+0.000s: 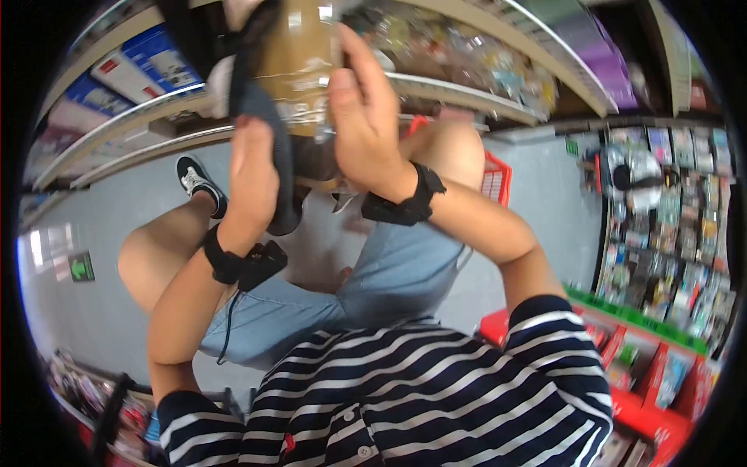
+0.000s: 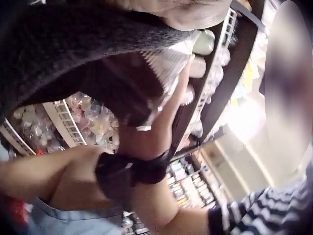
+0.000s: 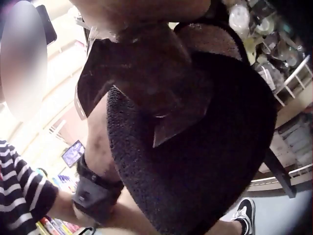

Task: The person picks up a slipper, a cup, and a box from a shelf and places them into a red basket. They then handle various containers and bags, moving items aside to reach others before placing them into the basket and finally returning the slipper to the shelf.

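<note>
Held up in front of the body is a dark, fuzzy-textured item with a curved edge (image 1: pixel 282 167); its kind I cannot tell. My left hand (image 1: pixel 255 179) grips its left side, part of the fingers hidden behind it. Beside it is a brown package in shiny clear plastic (image 1: pixel 297 70). Along the package's right edge my right hand (image 1: pixel 366 128) holds on, thumb and forefinger stretched upward. In the right wrist view the dark item spreads wide and rounded, with crinkled plastic (image 3: pixel 146 73) over its upper part. The left wrist view shows the plastic (image 2: pixel 164 68) close to the right hand.
Store shelves (image 1: pixel 459 93) with bagged goods run just ahead. Blue and white boxes (image 1: pixel 159 62) fill the left shelf. A red basket (image 1: pixel 496 180) stands by the right knee. Red display bins (image 1: pixel 646 373) are at the right; another person (image 1: pixel 642 179) is farther off.
</note>
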Available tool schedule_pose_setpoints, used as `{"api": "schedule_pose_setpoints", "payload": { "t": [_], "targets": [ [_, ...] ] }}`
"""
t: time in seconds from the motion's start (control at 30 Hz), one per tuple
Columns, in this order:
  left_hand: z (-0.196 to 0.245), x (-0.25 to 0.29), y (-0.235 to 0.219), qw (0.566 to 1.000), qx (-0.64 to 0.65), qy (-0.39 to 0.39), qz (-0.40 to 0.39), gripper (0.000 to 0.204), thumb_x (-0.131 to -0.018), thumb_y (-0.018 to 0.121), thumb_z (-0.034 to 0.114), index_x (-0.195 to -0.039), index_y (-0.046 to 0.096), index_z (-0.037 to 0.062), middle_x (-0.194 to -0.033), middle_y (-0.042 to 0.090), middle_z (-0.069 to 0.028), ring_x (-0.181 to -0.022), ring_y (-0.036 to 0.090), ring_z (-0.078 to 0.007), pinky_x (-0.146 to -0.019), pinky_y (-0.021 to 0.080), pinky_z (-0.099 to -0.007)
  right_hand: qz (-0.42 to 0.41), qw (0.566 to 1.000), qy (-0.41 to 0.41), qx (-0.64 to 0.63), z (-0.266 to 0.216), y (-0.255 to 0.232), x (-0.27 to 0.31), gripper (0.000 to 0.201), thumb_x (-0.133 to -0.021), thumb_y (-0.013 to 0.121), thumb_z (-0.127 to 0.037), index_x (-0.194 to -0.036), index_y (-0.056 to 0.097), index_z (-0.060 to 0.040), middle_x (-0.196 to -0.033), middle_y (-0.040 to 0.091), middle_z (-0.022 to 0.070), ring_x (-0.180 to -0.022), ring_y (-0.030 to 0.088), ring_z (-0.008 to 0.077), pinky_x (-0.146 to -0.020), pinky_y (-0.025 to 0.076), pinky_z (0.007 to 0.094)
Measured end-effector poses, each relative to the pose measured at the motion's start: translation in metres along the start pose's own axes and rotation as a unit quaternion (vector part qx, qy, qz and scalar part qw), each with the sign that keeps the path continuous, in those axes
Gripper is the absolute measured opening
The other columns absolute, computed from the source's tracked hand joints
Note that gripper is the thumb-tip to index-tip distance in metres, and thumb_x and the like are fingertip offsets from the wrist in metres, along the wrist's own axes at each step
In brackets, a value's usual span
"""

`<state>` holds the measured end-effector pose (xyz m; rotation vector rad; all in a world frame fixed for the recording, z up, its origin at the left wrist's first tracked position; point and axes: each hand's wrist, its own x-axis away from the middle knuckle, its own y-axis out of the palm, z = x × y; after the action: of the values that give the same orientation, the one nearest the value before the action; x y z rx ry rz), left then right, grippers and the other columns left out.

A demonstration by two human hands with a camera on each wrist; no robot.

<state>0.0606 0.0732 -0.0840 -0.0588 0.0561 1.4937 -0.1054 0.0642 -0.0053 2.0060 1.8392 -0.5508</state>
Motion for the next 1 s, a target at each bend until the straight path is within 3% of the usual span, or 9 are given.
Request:
{"api": "schedule_pose_setpoints", "payload": {
  "t": [0.07,0.2,0.27,0.43,0.5,0.57,0.73,0.93,1.0],
  "targets": [
    [0.009,0.014,0.004,0.984,0.148,-0.087,0.04,0.044,-0.104,0.029,0.036,-0.1,0.054,0.0004,-0.093,0.057,-0.0081,-0.084,0.054,-0.0141,-0.076,0.046,-0.0306,-0.054,0.998,0.007,-0.028,-0.023,0.0,0.002,0.075,-0.086,0.064,-0.033,-0.138,0.027,0.0064,-0.132,0.045,0.0219,-0.121,0.046,0.0301,-0.102,0.035,0.0361],
    [0.054,0.016,0.027,0.988,0.072,0.132,0.016,0.047,-0.102,0.034,0.038,-0.093,0.055,-0.0024,-0.084,0.059,-0.0072,-0.072,0.055,-0.018,-0.069,0.046,-0.03,-0.071,0.996,-0.055,-0.023,-0.059,-0.013,0.007,0.089,-0.071,0.079,-0.025,-0.138,0.028,0.0024,-0.129,0.048,0.0181,-0.12,0.048,0.025,-0.098,0.041,0.0342],
    [0.056,0.005,0.01,0.958,-0.205,0.199,0.014,0.038,-0.099,0.038,0.026,-0.089,0.059,-0.004,-0.086,0.06,-0.0067,-0.077,0.056,-0.0167,-0.07,0.045,-0.032,-0.026,0.983,-0.175,0.039,-0.073,-0.044,0.005,0.083,-0.071,0.08,-0.021,-0.136,0.032,-0.0009,-0.124,0.052,0.0142,-0.114,0.053,0.0245,-0.093,0.046,0.0335],
    [0.07,-0.019,-0.007,0.961,-0.191,0.197,0.021,0.038,-0.1,0.035,0.021,-0.109,0.061,-0.0064,-0.102,0.063,-0.0094,-0.09,0.054,-0.0165,-0.082,0.043,-0.0298,0.234,0.969,0.083,-0.015,-0.127,-0.169,0.018,0.055,-0.09,0.052,-0.017,-0.139,0.033,-0.0017,-0.122,0.057,0.0113,-0.099,0.062,0.0194,-0.083,0.053,0.0352],
    [0.073,-0.022,-0.002,0.977,-0.141,0.16,0.032,0.042,-0.101,0.037,0.027,-0.111,0.059,-0.0073,-0.104,0.062,-0.0093,-0.092,0.054,-0.0144,-0.083,0.042,-0.0275,0.286,0.955,0.068,-0.029,-0.082,-0.245,0.059,0.044,-0.088,0.061,-0.025,-0.122,0.044,-0.003,-0.116,0.054,0.0103,-0.105,0.056,0.0206,-0.094,0.045,0.0345],
    [0.075,-0.022,0.002,0.973,-0.165,0.152,0.049,0.048,-0.102,0.039,0.035,-0.111,0.057,-0.0078,-0.099,0.063,-0.0074,-0.087,0.055,-0.0134,-0.078,0.044,-0.0262,0.363,0.921,0.128,-0.051,-0.038,-0.29,0.108,0.044,-0.089,0.062,-0.021,-0.125,0.043,-0.0045,-0.11,0.058,0.0103,-0.097,0.06,0.0207,-0.082,0.052,0.0348],
    [0.064,-0.03,0.0,0.972,-0.188,0.141,-0.001,0.049,-0.1,0.043,0.038,-0.108,0.059,-0.0077,-0.099,0.064,-0.0092,-0.089,0.056,-0.0146,-0.082,0.042,-0.0269,0.415,0.796,0.438,0.038,0.082,-0.344,0.267,0.046,-0.083,0.066,-0.015,-0.124,0.047,-0.0052,-0.098,0.06,0.0064,-0.087,0.061,0.0201,-0.074,0.054,0.0358],
    [0.048,-0.035,0.002,0.956,-0.28,0.089,0.015,0.035,-0.098,0.049,0.026,-0.108,0.057,-0.0072,-0.102,0.063,-0.0101,-0.092,0.056,-0.0154,-0.084,0.042,-0.0282,0.407,0.8,0.397,0.193,0.133,-0.323,0.272,0.055,-0.076,0.073,-0.01,-0.123,0.045,-0.002,-0.1,0.06,0.0113,-0.086,0.06,0.0219,-0.074,0.052,0.0322],
    [0.048,-0.034,0.007,0.962,-0.243,0.121,-0.009,0.032,-0.097,0.05,0.021,-0.11,0.056,-0.0069,-0.103,0.063,-0.0101,-0.093,0.056,-0.0154,-0.085,0.042,-0.0284,0.273,0.829,0.285,0.397,0.148,-0.319,0.258,0.065,-0.081,0.07,-0.025,-0.133,0.037,-0.0026,-0.105,0.059,0.0185,-0.092,0.061,0.0325,-0.08,0.051,0.0375]
  ]
}}
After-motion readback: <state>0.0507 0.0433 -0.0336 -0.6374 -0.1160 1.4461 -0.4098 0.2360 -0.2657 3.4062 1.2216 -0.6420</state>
